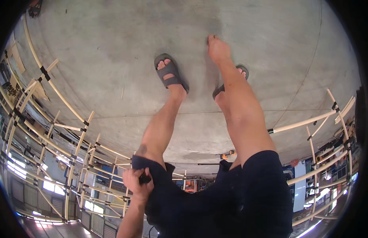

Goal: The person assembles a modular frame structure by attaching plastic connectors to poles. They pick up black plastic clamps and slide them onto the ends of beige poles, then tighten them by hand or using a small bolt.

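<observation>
My left hand (137, 183) is beside the left leg of my dark shorts (200, 206). Its fingers curl round a small black object (144, 178), whose kind I cannot make out. Further out, my right hand (219, 49) reaches down past my right foot, close to the concrete floor (271, 35). The fingers of this hand are bent together, and a small dark bit shows at their tips; what it is stays unclear. Grey open-toed sandals (168, 71) are on my feet, the right one partly hidden by my forearm.
Frames of pale poles (65, 97) with black joints (44, 73) stand on the left and right. A single pole (301, 122) extends inward from the right frame. An orange and black tool (225, 156) lies on the floor behind my legs. A dark item (34, 8) sits at the far left.
</observation>
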The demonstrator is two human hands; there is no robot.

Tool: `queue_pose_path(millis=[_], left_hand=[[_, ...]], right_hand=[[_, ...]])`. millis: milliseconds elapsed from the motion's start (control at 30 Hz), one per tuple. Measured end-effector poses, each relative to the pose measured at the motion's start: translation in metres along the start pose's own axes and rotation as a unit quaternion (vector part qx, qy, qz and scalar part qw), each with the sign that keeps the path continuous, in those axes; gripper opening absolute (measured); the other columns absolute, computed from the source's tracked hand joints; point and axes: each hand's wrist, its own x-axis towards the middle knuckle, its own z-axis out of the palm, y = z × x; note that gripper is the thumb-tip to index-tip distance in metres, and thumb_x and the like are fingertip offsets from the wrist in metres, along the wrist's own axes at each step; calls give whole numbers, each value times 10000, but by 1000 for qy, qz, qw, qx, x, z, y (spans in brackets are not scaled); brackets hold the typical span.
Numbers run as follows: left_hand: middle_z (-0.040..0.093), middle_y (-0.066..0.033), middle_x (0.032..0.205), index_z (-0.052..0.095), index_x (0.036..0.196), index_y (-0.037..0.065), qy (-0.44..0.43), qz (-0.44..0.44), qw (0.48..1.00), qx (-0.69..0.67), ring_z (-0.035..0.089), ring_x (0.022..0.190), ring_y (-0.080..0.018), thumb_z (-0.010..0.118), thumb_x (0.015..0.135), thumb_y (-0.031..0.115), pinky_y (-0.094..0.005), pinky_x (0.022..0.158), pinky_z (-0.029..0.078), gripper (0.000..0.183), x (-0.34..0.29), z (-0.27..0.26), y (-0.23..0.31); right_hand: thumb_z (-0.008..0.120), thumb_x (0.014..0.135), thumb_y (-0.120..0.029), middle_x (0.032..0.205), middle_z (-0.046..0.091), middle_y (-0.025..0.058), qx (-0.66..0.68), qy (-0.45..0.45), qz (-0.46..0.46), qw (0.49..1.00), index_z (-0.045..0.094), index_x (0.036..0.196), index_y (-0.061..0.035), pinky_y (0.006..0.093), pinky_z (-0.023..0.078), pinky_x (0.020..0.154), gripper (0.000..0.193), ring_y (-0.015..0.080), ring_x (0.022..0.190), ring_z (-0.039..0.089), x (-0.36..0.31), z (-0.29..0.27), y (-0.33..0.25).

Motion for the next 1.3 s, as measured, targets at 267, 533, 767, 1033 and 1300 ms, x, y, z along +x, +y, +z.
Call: queue_pose_path(millis=[267,533,767,1033,1300], left_hand=[[581,-141,763,595,819,63,-2,-25,999,36,574,719,-373,738,827,108,-455,647,436,150,-3,-11,13],[716,-153,923,713,960,5,-165,-3,972,-166,682,857,-303,698,917,180,-389,803,530,180,13,-29,89],[692,-76,914,662,1111,-24,-553,-50,746,-369,660,804,-155,671,981,175,-284,701,542,239,-2,-125,207],[631,-84,859,621,1084,-24,-745,-8,626,-230,591,668,-188,632,989,113,-322,605,480,168,-87,-169,200],[621,-74,849,637,1054,-10,-698,98,690,-164,562,645,-173,622,978,132,-322,600,472,161,-232,-89,236]], right_hand=[[580,812,-123,810,684,194,109,50,-22,993,676,884,-30,509,544,654,152,380,753,679,-104,-20,-35],[674,853,-280,863,692,162,414,60,23,908,661,926,-75,502,504,747,218,380,854,667,-394,-193,-94],[691,881,-314,928,675,136,477,266,51,836,647,988,-88,473,515,765,254,358,920,663,-610,-288,-133],[695,875,-313,924,689,105,505,411,88,754,664,1007,-107,459,527,754,247,327,886,677,-738,-222,-208],[564,872,-49,815,712,144,770,388,309,400,709,1069,15,376,560,652,253,253,804,727,-875,3,-190]])
